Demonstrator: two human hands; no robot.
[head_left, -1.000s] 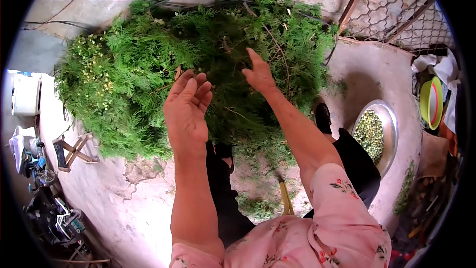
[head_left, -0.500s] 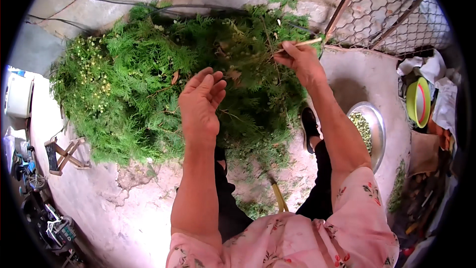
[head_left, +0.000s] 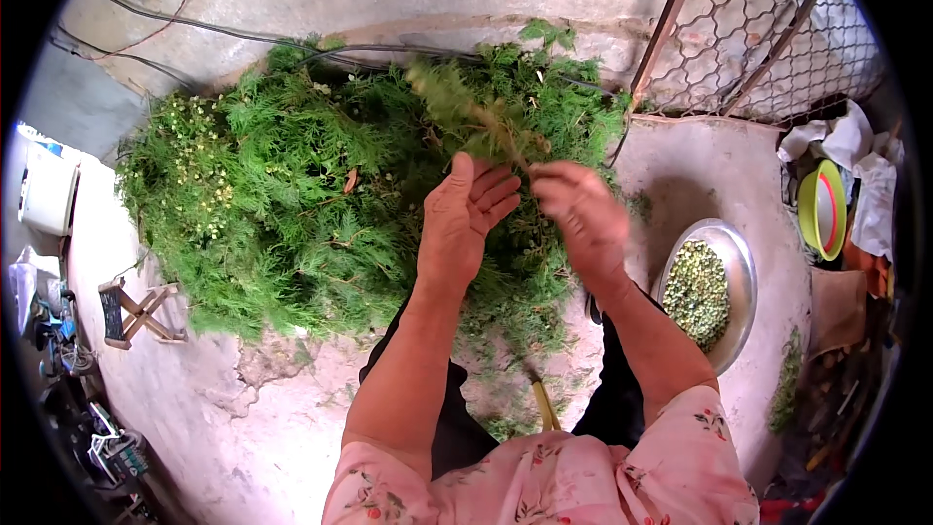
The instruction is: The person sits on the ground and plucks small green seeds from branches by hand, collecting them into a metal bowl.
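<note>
A large heap of feathery green cypress-like branches (head_left: 292, 175) lies on the floor against the wall, with pale yellowish cones on its left part. My right hand (head_left: 586, 224), smeared by motion, pinches the stem of a leafy branch (head_left: 486, 122). That branch slants up and to the left over the heap, its tip blurred. Close to the stem is my left hand (head_left: 459, 214), palm turned toward the right hand, fingers stretched out and thumb apart. Nothing shows in its grasp.
Right of my legs, a metal bowl (head_left: 744, 297) holds many small green cones. A yellow handle (head_left: 544, 404) points up between my legs. A small folding stool (head_left: 141, 313) stands at left. A wire mesh gate (head_left: 714, 39) and a yellow-green basin (head_left: 810, 209) are at right.
My right hand has come down and left, and the branch now swings up leafy end first. My left hand has moved right toward it, fingers more stretched. The view has shifted slightly.
</note>
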